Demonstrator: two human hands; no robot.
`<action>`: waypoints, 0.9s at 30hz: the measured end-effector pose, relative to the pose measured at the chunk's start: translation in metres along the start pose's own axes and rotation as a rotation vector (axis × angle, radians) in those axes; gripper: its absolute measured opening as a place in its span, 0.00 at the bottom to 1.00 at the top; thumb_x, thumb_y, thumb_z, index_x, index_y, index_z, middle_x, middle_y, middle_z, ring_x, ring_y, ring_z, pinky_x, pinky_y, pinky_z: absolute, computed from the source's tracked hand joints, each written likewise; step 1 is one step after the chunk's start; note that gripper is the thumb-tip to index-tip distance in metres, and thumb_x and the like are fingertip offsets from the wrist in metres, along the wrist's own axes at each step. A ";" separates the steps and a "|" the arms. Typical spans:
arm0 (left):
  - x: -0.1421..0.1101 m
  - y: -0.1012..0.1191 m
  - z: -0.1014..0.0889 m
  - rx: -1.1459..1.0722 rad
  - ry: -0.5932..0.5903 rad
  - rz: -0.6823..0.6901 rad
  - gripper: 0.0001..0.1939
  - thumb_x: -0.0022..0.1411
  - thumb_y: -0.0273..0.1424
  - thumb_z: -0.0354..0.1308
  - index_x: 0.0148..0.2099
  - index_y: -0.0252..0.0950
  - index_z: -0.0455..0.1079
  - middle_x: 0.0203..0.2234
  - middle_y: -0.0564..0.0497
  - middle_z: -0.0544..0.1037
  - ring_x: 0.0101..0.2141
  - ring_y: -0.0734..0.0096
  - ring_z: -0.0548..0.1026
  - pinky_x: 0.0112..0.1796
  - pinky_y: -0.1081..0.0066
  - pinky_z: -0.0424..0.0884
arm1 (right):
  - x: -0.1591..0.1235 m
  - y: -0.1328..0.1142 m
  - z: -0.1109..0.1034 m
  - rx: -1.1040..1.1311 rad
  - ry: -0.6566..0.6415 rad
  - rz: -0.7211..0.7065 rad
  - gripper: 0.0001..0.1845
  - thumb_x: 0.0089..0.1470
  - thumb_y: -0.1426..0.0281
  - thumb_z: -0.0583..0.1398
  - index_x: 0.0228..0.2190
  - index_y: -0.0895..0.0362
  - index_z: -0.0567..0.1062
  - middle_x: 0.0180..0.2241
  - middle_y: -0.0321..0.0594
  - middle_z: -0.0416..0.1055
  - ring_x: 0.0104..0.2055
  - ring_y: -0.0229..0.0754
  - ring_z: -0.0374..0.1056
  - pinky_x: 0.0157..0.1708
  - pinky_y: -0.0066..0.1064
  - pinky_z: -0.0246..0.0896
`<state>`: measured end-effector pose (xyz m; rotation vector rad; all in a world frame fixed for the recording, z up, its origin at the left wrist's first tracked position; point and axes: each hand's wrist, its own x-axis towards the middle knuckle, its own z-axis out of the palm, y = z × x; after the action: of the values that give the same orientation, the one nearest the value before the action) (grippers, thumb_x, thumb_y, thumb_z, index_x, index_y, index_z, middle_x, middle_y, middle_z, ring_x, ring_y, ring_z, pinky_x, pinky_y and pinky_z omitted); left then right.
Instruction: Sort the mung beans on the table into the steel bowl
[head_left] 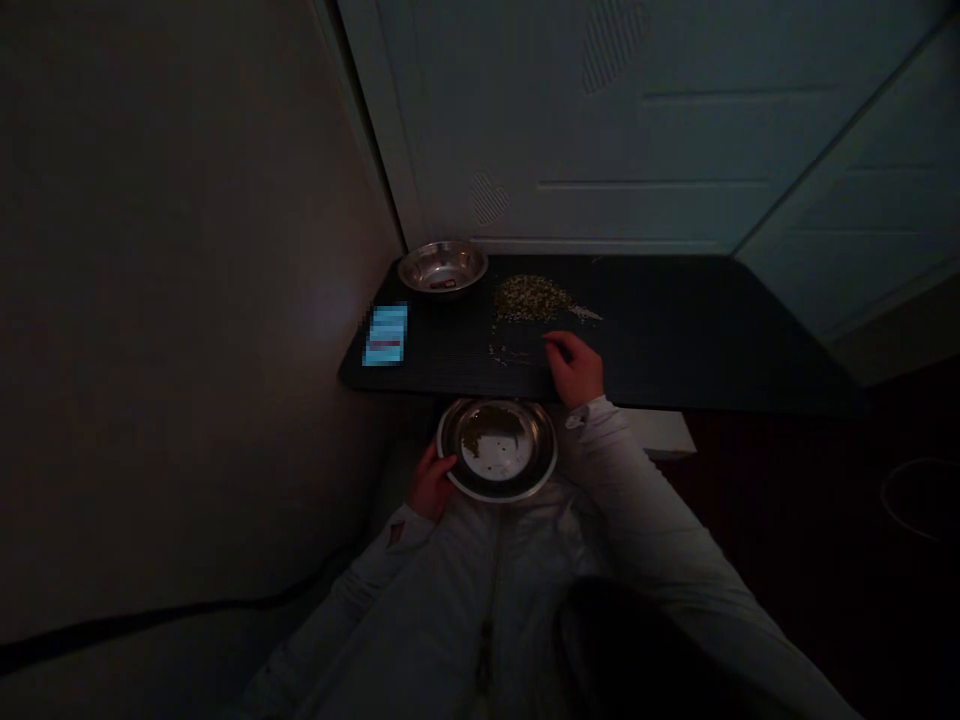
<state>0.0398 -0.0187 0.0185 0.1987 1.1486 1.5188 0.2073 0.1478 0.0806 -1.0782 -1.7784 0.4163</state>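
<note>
The pile (531, 298), longest sideways, lies beyond and left of the nearer right hand (576, 368), fingers curled, whether pinching I cannot tell; this side of the pile, the left hand (433, 482) grips a bowl (517, 458).

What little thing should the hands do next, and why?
Perhaps the right hand should draw some grains from the pile toward the table's near edge, because the left hand holds a bowl just below it, with grains inside.
</note>
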 end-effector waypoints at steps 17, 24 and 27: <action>0.002 -0.002 -0.002 0.017 -0.012 0.012 0.24 0.38 0.25 0.58 0.43 0.40 0.65 0.32 0.52 0.75 0.38 0.64 0.70 0.38 0.65 0.64 | 0.000 -0.002 0.004 -0.020 -0.076 -0.056 0.13 0.47 0.68 0.50 0.34 0.55 0.70 0.34 0.39 0.69 0.36 0.39 0.64 0.38 0.33 0.58; 0.002 -0.001 -0.001 0.000 -0.022 0.008 0.25 0.38 0.24 0.58 0.44 0.39 0.65 0.32 0.52 0.75 0.37 0.65 0.71 0.38 0.66 0.65 | 0.000 -0.001 0.004 -0.049 -0.058 -0.041 0.13 0.47 0.68 0.50 0.33 0.56 0.70 0.32 0.39 0.70 0.34 0.39 0.64 0.36 0.32 0.59; 0.001 0.000 -0.001 0.012 -0.017 0.004 0.25 0.38 0.25 0.58 0.44 0.39 0.65 0.32 0.53 0.75 0.37 0.65 0.71 0.38 0.66 0.65 | 0.000 -0.001 0.004 -0.059 -0.066 -0.035 0.13 0.47 0.68 0.49 0.34 0.56 0.70 0.33 0.40 0.70 0.34 0.39 0.64 0.36 0.33 0.59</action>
<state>0.0390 -0.0184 0.0172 0.2211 1.1447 1.5114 0.2032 0.1484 0.0792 -1.0834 -1.8754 0.3840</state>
